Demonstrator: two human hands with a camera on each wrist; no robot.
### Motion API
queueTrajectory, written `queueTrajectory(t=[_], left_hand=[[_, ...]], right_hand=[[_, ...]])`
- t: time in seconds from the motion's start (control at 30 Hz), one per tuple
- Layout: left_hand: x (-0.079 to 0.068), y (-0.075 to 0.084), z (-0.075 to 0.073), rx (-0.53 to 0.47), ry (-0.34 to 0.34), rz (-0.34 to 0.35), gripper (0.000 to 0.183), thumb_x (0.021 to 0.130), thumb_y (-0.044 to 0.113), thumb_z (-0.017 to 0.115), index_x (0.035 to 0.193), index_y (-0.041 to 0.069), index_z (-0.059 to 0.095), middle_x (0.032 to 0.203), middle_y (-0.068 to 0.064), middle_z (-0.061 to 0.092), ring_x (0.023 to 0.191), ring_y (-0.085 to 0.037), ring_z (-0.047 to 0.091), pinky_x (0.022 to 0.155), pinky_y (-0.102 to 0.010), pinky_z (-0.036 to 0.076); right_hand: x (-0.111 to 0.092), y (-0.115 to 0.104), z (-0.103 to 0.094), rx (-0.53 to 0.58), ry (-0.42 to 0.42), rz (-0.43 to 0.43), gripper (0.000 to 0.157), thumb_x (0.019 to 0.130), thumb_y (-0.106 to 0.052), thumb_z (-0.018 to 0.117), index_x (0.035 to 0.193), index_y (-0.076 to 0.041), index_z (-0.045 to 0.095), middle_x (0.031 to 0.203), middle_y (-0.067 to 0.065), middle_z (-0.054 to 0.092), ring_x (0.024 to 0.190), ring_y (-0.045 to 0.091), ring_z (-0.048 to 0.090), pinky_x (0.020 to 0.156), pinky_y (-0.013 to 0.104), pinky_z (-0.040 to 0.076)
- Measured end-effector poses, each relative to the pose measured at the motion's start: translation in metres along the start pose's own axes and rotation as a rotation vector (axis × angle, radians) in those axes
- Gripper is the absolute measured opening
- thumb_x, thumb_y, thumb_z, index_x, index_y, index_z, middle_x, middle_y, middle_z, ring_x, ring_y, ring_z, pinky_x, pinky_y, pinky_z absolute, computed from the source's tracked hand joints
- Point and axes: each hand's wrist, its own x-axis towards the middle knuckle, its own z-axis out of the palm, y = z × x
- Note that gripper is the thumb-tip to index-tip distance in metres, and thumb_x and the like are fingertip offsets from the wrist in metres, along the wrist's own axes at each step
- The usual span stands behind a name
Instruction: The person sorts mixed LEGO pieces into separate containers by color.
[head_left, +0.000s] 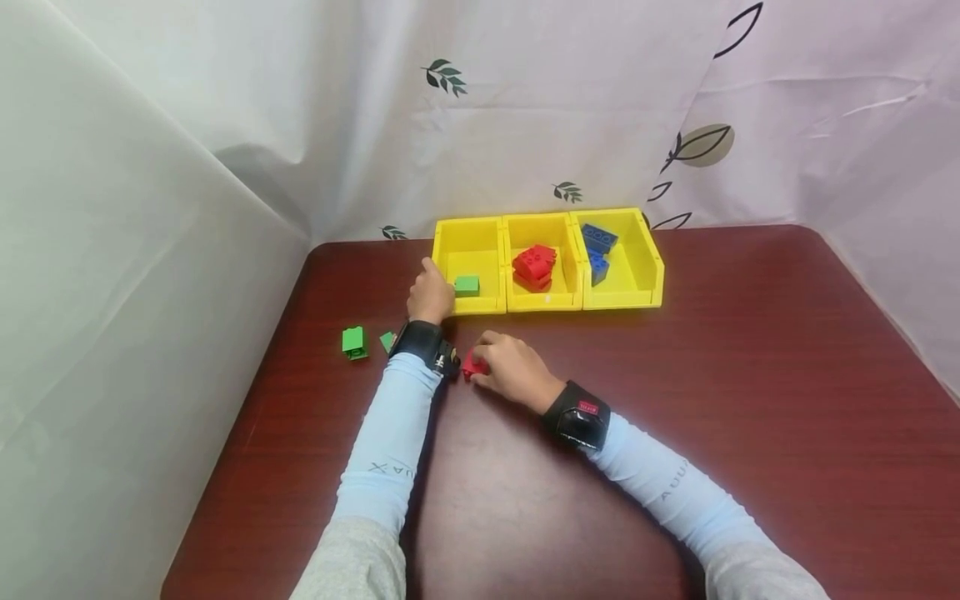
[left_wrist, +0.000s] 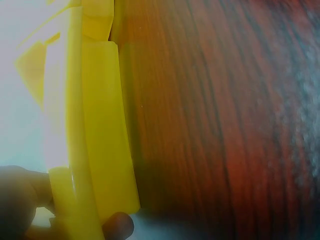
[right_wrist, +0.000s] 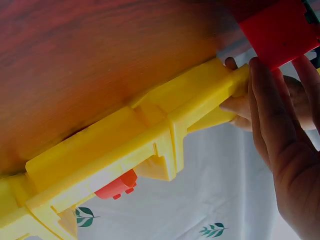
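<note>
Head view: left hand (head_left: 431, 293) grips left yellow bin (head_left: 472, 242) at outer edge, fingers curled round it; green block (head_left: 467, 287) inside. Right hand (head_left: 514, 371) pinches red brick (head_left: 473, 364) between thumb and fingers, just beside left wristband (head_left: 416, 342). Green brick (head_left: 353, 342) on table (head_left: 750, 375), further left.

Left hand (head_left: 431, 295) touching a boxy yellow plastic bin (head_left: 472, 242) above centre, right hand (head_left: 516, 369) gripping a red plastic brick (head_left: 471, 366) below centre
</note>
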Motion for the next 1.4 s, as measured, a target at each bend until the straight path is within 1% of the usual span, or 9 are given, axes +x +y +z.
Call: queueTrajectory(t=[0.17, 0.43, 0.63, 0.9, 1.07, 1.23, 1.33, 1.4], left_hand=[[0.001, 0.0, 0.0, 0.002, -0.002, -0.004, 0.043, 0.097, 0.018, 0.058, 0.131, 0.008, 0.034, 0.109, -0.017, 0.054, 0.095, -0.036, 0.058, 0.093, -0.049, 0.051], [0.002, 0.0, 0.0, 0.003, 0.0, -0.006, 0.043, 0.096, 0.017, 0.058, 0.131, 0.008, 0.034, 0.109, -0.018, 0.054, 0.095, -0.036, 0.058, 0.092, -0.05, 0.051], [0.003, 0.002, -0.001, 0.001, -0.01, -0.018, 0.044, 0.097, 0.017, 0.058, 0.132, 0.009, 0.034, 0.111, -0.017, 0.055, 0.097, -0.035, 0.058, 0.093, -0.048, 0.05], [0.002, 0.001, -0.001, 0.011, -0.01, -0.016, 0.042, 0.097, 0.016, 0.056, 0.131, 0.008, 0.034, 0.109, -0.018, 0.054, 0.095, -0.036, 0.058, 0.092, -0.049, 0.051], [0.003, 0.001, 0.0, 0.027, -0.002, -0.014, 0.041, 0.097, 0.015, 0.055, 0.132, 0.007, 0.034, 0.11, -0.019, 0.056, 0.095, -0.036, 0.058, 0.09, -0.05, 0.05], [0.004, 0.002, 0.001, 0.041, -0.006, -0.025, 0.042, 0.097, 0.016, 0.054, 0.133, 0.007, 0.034, 0.111, -0.019, 0.057, 0.095, -0.036, 0.058, 0.09, -0.049, 0.05], [0.005, 0.002, 0.001, 0.036, -0.008, -0.027, 0.043, 0.097, 0.016, 0.055, 0.134, 0.008, 0.033, 0.111, -0.018, 0.056, 0.095, -0.036, 0.058, 0.09, -0.049, 0.05], [0.005, 0.001, 0.002, 0.034, -0.008, -0.023, 0.043, 0.097, 0.015, 0.054, 0.134, 0.007, 0.033, 0.111, -0.019, 0.056, 0.095, -0.036, 0.058, 0.09, -0.049, 0.051]], right_hand=[[-0.001, -0.001, 0.005, 0.011, 0.015, 0.018, 0.021, 0.08, -0.022, 0.081, 0.095, -0.009, 0.074, 0.1, 0.009, 0.068, 0.085, 0.021, 0.064, 0.076, 0.035, 0.057], [-0.002, -0.001, 0.007, 0.005, 0.051, 0.022, 0.019, 0.079, -0.022, 0.082, 0.089, -0.011, 0.071, 0.082, 0.001, 0.066, 0.072, 0.016, 0.059, 0.065, 0.03, 0.054], [-0.002, 0.0, 0.006, 0.005, 0.055, 0.019, 0.021, 0.079, -0.023, 0.082, 0.091, -0.01, 0.071, 0.08, 0.001, 0.066, 0.069, 0.015, 0.059, 0.064, 0.029, 0.053], [-0.003, 0.001, 0.008, 0.001, 0.056, 0.01, 0.022, 0.079, -0.023, 0.082, 0.093, -0.01, 0.071, 0.08, 0.0, 0.066, 0.068, 0.015, 0.058, 0.063, 0.028, 0.052], [-0.002, 0.004, 0.008, -0.008, 0.049, -0.009, 0.02, 0.08, -0.023, 0.081, 0.091, -0.011, 0.07, 0.08, -0.002, 0.067, 0.069, 0.013, 0.061, 0.064, 0.029, 0.054], [-0.004, 0.013, 0.0, 0.043, 0.04, 0.011, 0.019, 0.081, -0.022, 0.08, 0.093, -0.012, 0.07, 0.079, -0.003, 0.068, 0.07, 0.011, 0.063, 0.066, 0.027, 0.054], [-0.005, 0.022, -0.01, 0.065, 0.047, 0.023, 0.019, 0.081, -0.022, 0.079, 0.096, -0.013, 0.072, 0.081, -0.003, 0.071, 0.072, 0.011, 0.065, 0.067, 0.027, 0.055], [-0.004, 0.03, -0.019, 0.059, 0.056, 0.036, 0.017, 0.082, -0.021, 0.079, 0.096, -0.014, 0.072, 0.084, -0.003, 0.072, 0.074, 0.012, 0.067, 0.069, 0.028, 0.056]])
